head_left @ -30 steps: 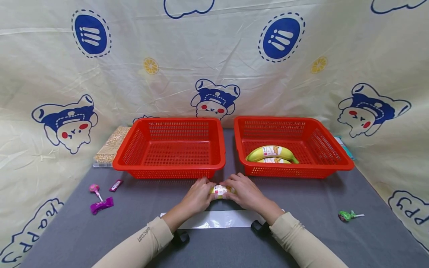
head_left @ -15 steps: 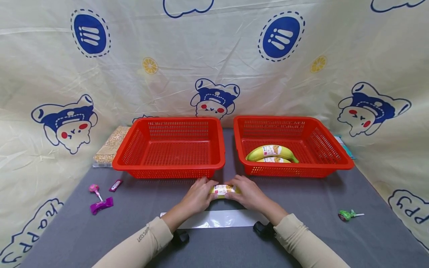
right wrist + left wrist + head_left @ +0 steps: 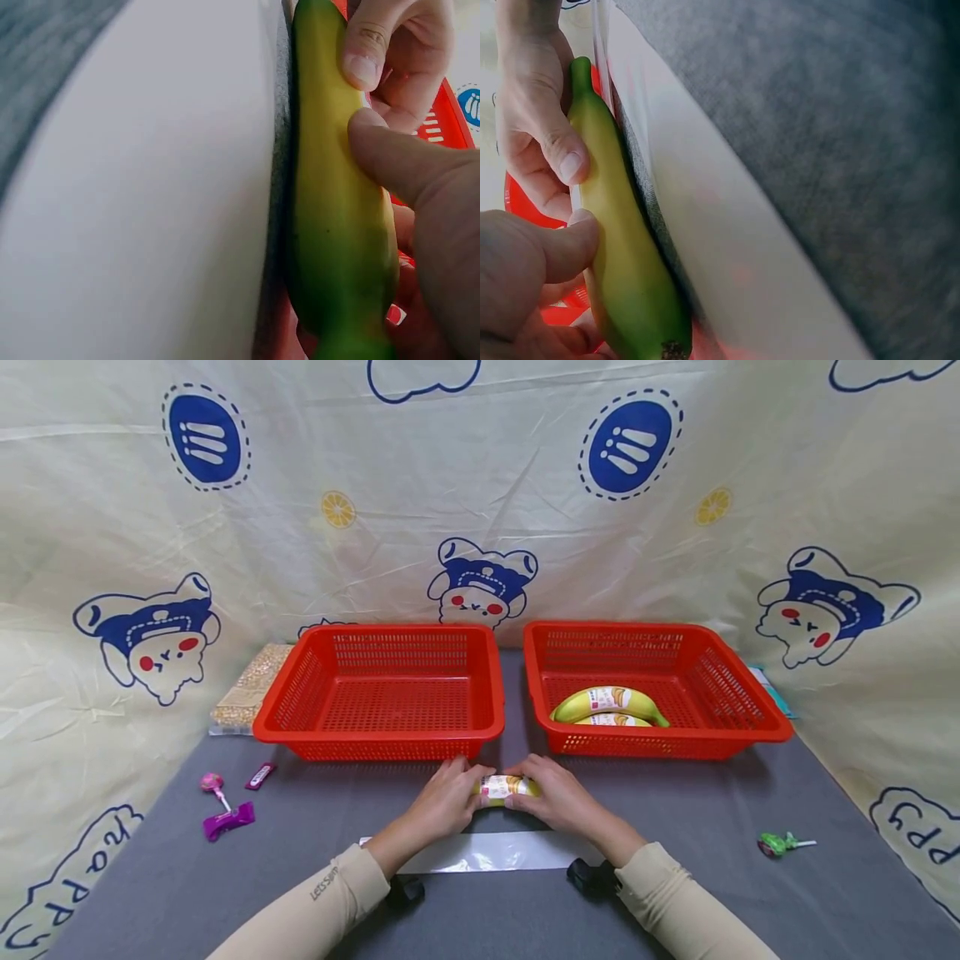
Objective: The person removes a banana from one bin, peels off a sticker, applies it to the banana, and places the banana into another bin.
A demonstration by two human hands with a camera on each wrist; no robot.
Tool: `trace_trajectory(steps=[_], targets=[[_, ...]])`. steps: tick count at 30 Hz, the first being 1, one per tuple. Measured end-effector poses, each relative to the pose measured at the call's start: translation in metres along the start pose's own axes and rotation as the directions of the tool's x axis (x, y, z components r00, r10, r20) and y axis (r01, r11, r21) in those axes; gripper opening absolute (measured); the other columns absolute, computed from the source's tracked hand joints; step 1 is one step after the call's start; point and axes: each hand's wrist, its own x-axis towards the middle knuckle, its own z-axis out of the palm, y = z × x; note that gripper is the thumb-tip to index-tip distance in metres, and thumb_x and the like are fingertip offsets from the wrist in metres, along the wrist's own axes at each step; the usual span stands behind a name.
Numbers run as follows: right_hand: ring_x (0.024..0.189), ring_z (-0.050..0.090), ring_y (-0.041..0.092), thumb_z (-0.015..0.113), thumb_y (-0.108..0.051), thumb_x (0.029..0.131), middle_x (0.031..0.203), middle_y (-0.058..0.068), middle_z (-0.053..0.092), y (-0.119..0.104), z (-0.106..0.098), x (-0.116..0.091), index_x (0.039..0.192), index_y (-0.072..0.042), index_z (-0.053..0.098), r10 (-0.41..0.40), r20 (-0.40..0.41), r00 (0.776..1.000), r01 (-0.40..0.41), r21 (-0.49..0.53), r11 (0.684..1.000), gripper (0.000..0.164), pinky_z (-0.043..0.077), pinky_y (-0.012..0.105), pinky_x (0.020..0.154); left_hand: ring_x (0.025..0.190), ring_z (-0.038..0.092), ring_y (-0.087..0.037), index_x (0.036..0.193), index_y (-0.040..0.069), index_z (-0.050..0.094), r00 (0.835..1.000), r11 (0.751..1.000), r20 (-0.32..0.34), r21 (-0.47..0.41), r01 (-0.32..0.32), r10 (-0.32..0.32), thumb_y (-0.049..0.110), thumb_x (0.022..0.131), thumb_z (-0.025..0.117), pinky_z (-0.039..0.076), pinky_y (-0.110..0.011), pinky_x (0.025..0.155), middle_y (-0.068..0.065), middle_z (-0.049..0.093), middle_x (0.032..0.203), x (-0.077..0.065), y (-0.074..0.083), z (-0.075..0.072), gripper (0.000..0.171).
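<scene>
A yellow banana with greenish ends (image 3: 630, 247) lies crosswise between my two hands, in front of the baskets. A white printed label (image 3: 495, 788) shows on its upper side. My left hand (image 3: 442, 799) grips the left part, thumb on the near side and fingers on the far side. From the other end my right hand (image 3: 555, 793) holds it the same way, its thumb (image 3: 386, 154) pressed on the peel close to the left thumb (image 3: 364, 67). The hands cover both banana ends in the head view. Just nearer lies a glossy white strip (image 3: 487, 852).
Behind the hands stand two red baskets. The left one (image 3: 378, 747) is bare inside; the right one (image 3: 652, 745) holds two labelled bananas (image 3: 637, 702). Wrapped sweets (image 3: 228, 821) and a lollipop (image 3: 212, 782) lie left, a green lollipop (image 3: 776, 844) right. A grain bag (image 3: 247, 689) sits behind left.
My right hand has slid slightly right along the banana, uncovering more of the label. My left hand stays nearly still on its end.
</scene>
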Motion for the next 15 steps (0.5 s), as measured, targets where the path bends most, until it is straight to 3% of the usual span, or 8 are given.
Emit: trace_trajectory(steps=[4,10,15], targets=[[0.088,0.051,0.011,0.074,-0.031,0.079,0.098,-0.002,0.061,-0.0012,-0.0021,0.0008,0.11,-0.012,0.066,-0.013,0.002,1.0,0.013,-0.013,1.0,0.037,0.043,0.031,0.077,0.092,0.054,-0.025,0.12,0.013,0.059,1.0,1.0,-0.008,-0.012,0.009,-0.009,0.022,0.085,0.068,0.046,-0.038,0.083,-0.012,0.059,0.102,0.0,-0.0005,-0.0001,0.038],[0.092,0.051,0.012,0.075,-0.035,0.078,0.101,-0.002,0.061,-0.0047,-0.003,0.0027,0.113,-0.014,0.066,0.04,0.028,0.999,-0.04,0.003,0.999,0.042,0.044,0.034,0.081,0.089,0.052,-0.023,0.116,0.013,0.062,1.0,0.999,-0.001,-0.029,0.019,-0.019,0.024,0.086,0.068,0.044,-0.036,0.079,-0.009,0.058,0.099,-0.001,-0.0006,0.0006,0.033],[0.093,0.052,0.013,0.074,-0.035,0.079,0.1,-0.002,0.062,-0.0062,-0.0009,0.0051,0.113,-0.015,0.067,-0.005,-0.011,1.0,0.005,-0.022,1.0,0.041,0.045,0.035,0.081,0.089,0.054,-0.024,0.113,0.008,0.065,0.999,1.0,-0.035,-0.022,0.012,-0.013,0.023,0.085,0.068,0.045,-0.037,0.08,-0.009,0.059,0.097,-0.0026,-0.001,0.0021,0.032]])
